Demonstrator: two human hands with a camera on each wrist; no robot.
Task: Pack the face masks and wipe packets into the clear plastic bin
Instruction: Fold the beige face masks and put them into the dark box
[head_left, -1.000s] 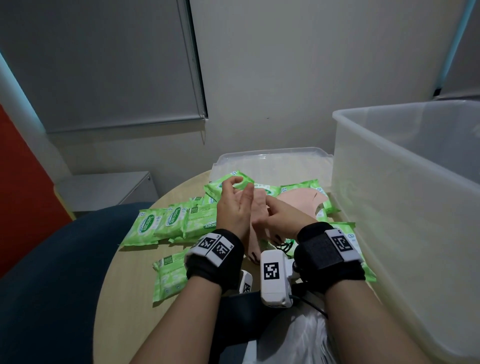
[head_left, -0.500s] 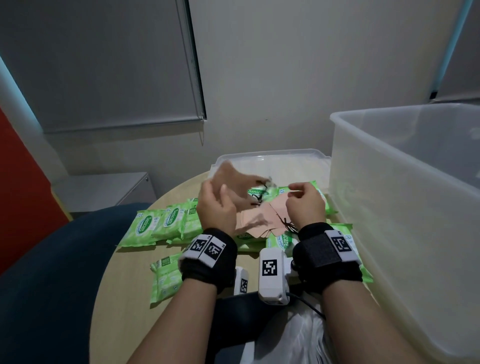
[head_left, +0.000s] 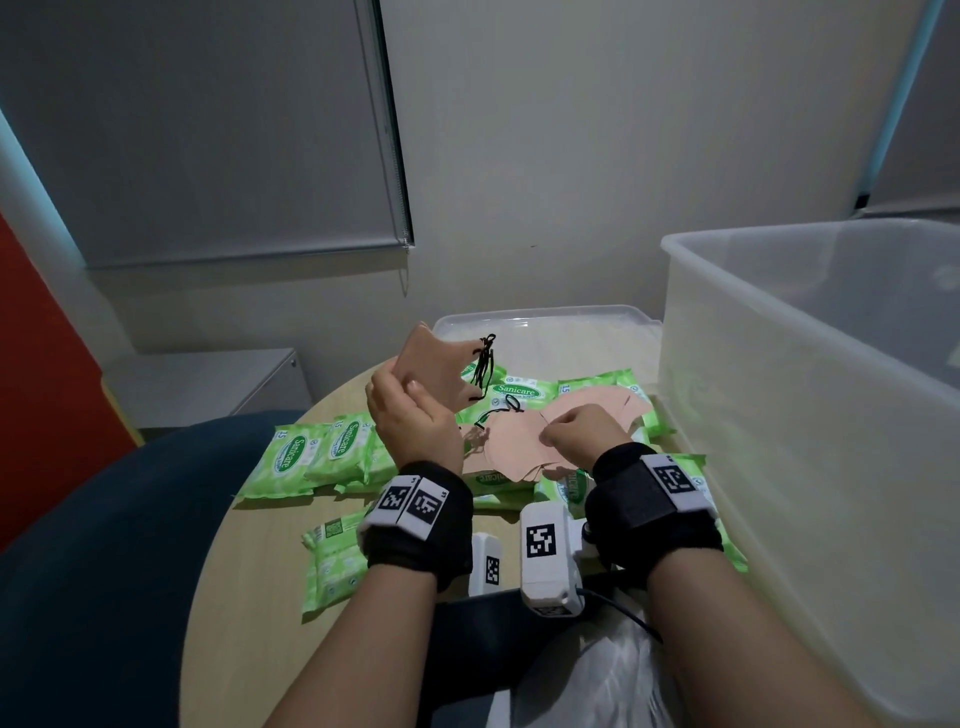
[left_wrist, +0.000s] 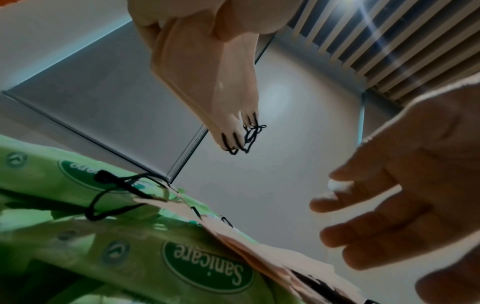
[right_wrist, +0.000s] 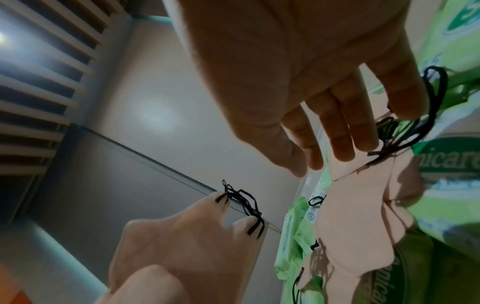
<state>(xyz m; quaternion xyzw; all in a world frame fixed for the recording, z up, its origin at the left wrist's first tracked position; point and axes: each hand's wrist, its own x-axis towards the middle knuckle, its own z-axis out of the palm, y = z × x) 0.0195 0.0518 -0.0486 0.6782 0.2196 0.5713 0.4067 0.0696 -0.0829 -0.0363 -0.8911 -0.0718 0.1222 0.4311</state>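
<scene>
Here the left hand (head_left: 415, 421) pinches a small stack of peach face masks (head_left: 436, 369) and holds it up, black ear loops (head_left: 483, 364) dangling. The right hand (head_left: 582, 436) reaches down with loose fingers onto more peach masks (head_left: 519, 447) lying on the green wipe packets (head_left: 337, 447); I cannot tell if it grips one. The clear plastic bin (head_left: 779, 415) stands just to the right, with nothing seen inside. The loops may tangle together, so lifting one mask could drag others off the round table (head_left: 249, 597).
</scene>
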